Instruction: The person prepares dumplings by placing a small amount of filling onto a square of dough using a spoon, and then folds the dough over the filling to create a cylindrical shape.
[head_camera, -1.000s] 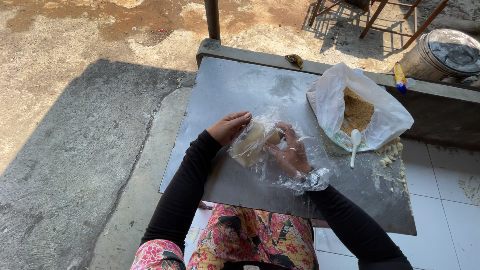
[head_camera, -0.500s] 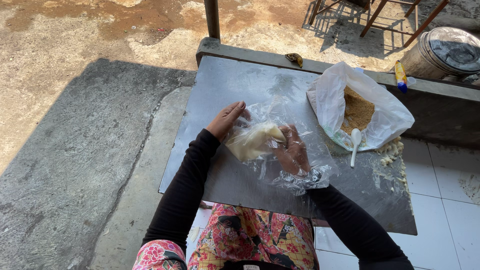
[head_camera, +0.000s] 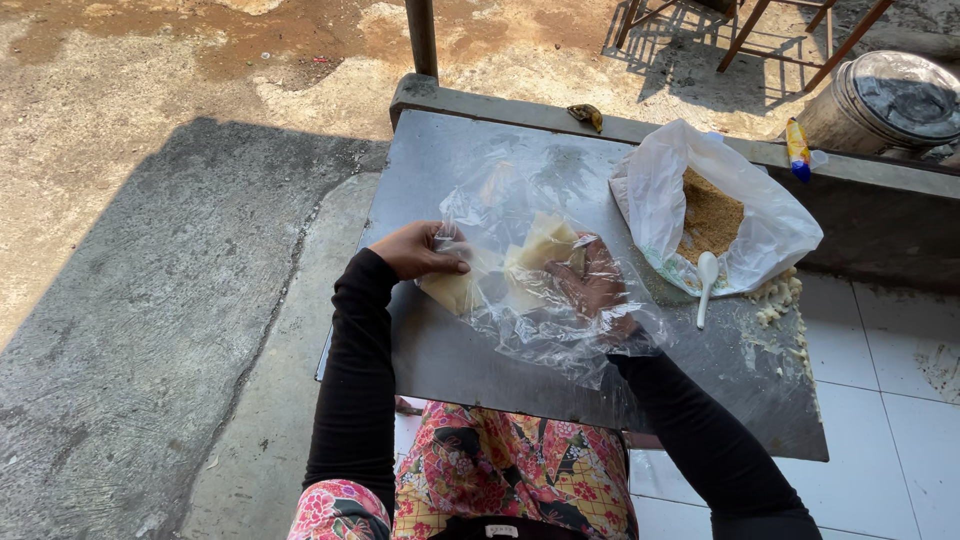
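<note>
1. A flat grey metal counter (head_camera: 470, 150), dull and smeared, is carrying all the things; it is standing over rough concrete ground on one side and white floor tiles on the other.
2. One thin, crinkled, clear plastic sheet (head_camera: 520, 200) is lying spread at the middle of the counter, with pale yellow dough pieces (head_camera: 545, 240) folded into soft triangular shapes under it; their exact count is not readable through the film.
3. The left hand (head_camera: 420, 250) is pinching the sheet's edge and pressing one dough piece between thumb and fingers.
4. The right hand (head_camera: 592, 285) is lying beneath or within the plastic, fingers curled loosely around the film beside the dough; how tightly it is gripping cannot be told.
5. One white plastic bag (head_camera: 765, 225), its mouth open, is holding brown crumbly filling (head_camera: 710, 215).
6. One white spoon (head_camera: 704, 280) is resting at the bag's near edge, its handle pointing toward the person.
7. Pale scraps (head_camera: 778, 297) are lying scattered by the counter's right edge.
8. One round metal pot (head_camera: 880, 100) is standing beyond the counter.
</note>
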